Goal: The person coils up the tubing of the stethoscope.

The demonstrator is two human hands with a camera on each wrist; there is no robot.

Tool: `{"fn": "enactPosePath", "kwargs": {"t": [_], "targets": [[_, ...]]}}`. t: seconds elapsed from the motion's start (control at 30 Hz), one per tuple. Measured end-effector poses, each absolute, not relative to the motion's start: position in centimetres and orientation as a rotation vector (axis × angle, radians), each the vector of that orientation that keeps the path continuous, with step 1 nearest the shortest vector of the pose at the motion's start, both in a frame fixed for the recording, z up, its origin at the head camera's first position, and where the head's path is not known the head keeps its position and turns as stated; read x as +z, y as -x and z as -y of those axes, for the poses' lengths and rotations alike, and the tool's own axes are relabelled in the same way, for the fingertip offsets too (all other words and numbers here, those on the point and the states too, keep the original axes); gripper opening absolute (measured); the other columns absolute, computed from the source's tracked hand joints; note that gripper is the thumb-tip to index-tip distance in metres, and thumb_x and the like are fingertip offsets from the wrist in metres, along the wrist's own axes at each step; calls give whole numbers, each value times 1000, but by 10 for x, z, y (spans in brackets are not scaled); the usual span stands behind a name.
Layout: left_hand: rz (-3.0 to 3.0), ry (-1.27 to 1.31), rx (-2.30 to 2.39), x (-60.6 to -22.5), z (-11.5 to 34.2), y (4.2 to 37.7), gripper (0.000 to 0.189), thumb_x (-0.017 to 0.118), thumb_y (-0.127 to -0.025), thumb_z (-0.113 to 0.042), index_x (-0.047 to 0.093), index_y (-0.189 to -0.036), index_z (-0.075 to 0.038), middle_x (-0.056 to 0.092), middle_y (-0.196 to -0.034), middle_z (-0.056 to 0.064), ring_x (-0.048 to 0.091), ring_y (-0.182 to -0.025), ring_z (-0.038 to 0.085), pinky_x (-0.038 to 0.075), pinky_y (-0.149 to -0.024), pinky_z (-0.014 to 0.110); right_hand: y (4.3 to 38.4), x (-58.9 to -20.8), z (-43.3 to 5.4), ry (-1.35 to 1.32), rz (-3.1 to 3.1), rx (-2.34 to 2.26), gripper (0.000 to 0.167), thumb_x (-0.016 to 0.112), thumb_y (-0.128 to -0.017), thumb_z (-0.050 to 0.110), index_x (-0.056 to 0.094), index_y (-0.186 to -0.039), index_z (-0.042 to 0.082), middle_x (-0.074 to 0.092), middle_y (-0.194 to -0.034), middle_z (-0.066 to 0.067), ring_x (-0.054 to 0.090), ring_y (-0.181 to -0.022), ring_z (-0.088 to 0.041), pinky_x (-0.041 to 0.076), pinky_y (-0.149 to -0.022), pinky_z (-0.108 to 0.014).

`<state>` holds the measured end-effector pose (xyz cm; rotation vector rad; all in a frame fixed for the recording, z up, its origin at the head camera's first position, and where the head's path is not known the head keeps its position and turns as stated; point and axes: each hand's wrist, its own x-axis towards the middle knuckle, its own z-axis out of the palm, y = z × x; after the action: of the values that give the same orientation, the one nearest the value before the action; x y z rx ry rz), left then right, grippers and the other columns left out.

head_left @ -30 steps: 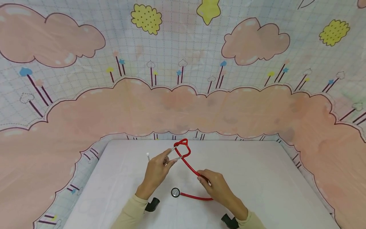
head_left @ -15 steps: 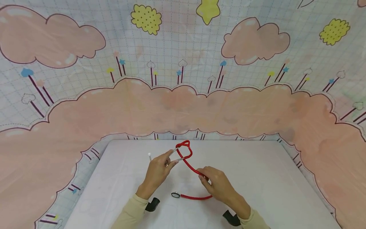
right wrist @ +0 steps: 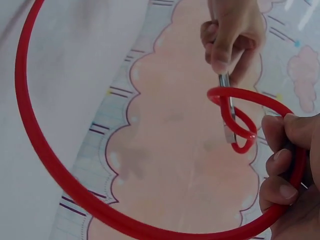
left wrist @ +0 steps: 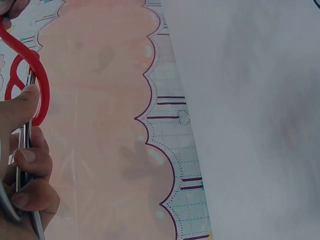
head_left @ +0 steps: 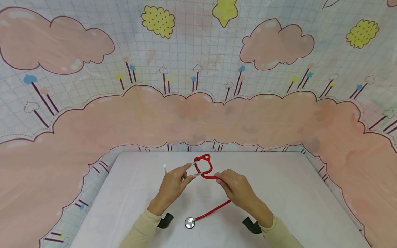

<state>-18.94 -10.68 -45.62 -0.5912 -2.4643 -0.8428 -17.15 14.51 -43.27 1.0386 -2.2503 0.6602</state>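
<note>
A stethoscope with red tubing (head_left: 214,209) is held above the white table. My left hand (head_left: 174,182) grips its metal ear tubes; one white ear tip (head_left: 164,166) sticks up beyond the knuckles. Past those fingers the tubing is wound into a loop (head_left: 211,167), also visible in the right wrist view. My right hand (head_left: 240,188) holds the tubing just right of the loop, fingers curled round it in the right wrist view. From this hand the rest of the tubing (right wrist: 30,110) curves down to the round chest piece (head_left: 190,223), low between both forearms. The second ear tip is hidden.
The white table (head_left: 294,193) spreads out around both hands. Behind it hangs a patterned cloth (head_left: 198,117) with pink clouds. Black straps or mounts (head_left: 165,220) show at both wrists.
My right hand has risen with the tubing, bending it sharply beside the loop. The left hand has shifted slightly right. The chest piece has turned and sits lower in the head view.
</note>
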Motion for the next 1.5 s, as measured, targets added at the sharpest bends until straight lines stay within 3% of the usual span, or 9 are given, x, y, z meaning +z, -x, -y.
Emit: {"fn": "enactPosePath", "kwargs": {"t": [0.3, 0.47, 0.6, 0.87, 1.1, 1.5], "targets": [[2452, 671, -814, -451, 101, 188, 49, 81, -80, -23, 67, -123, -3, 59, -67, -6, 44, -61, 5, 40, -54, 16, 183, -418, -148, -1083, 2181, 643, 29, 54, -101, 29, 72, -105, 6, 68, -82, 2, 54, -70, -7, 47, -62, -12], [2457, 726, -812, -450, 100, 188, 48, 80, -81, -24, 67, -123, -4, 59, -68, -7, 44, -61, 3, 40, -55, 15, 186, -410, -148, -1079, 2217, 622, 16, 70, -92, 18, 72, -105, 8, 71, -86, 2, 58, -74, -7, 51, -64, -15], [2455, 787, -798, -450, 101, 188, 46, 78, -83, -25, 68, -123, -5, 58, -69, -8, 44, -62, 2, 41, -56, 15, 189, -407, -148, -1096, 2210, 598, 23, 78, -82, 9, 73, -104, 8, 72, -85, 2, 59, -74, -9, 52, -64, -16], [2489, 833, -793, -446, 100, 186, 45, 77, -84, -27, 68, -123, -7, 58, -70, -8, 48, -62, 5, 43, -57, 15, 198, -402, -151, -1129, 2182, 595, 16, 74, -87, 15, 74, -102, 9, 71, -86, 3, 59, -77, -10, 53, -65, -19], [2512, 884, -789, -445, 100, 183, 47, 78, -83, -28, 68, -124, -8, 57, -70, -9, 47, -63, 3, 43, -58, 14, 203, -396, -151, -1179, 2196, 585, 25, 80, -79, 8, 75, -103, 10, 69, -89, 2, 61, -82, -11, 55, -69, -20], [2476, 1014, -732, -440, 100, 177, 43, 77, -84, -30, 70, -120, -10, 59, -69, -8, 53, -60, 6, 43, -57, 12, 206, -391, -152, -1228, 2314, 644, 20, 79, -82, 13, 76, -101, 12, 68, -89, 3, 60, -83, -10, 53, -69, -17]]}}
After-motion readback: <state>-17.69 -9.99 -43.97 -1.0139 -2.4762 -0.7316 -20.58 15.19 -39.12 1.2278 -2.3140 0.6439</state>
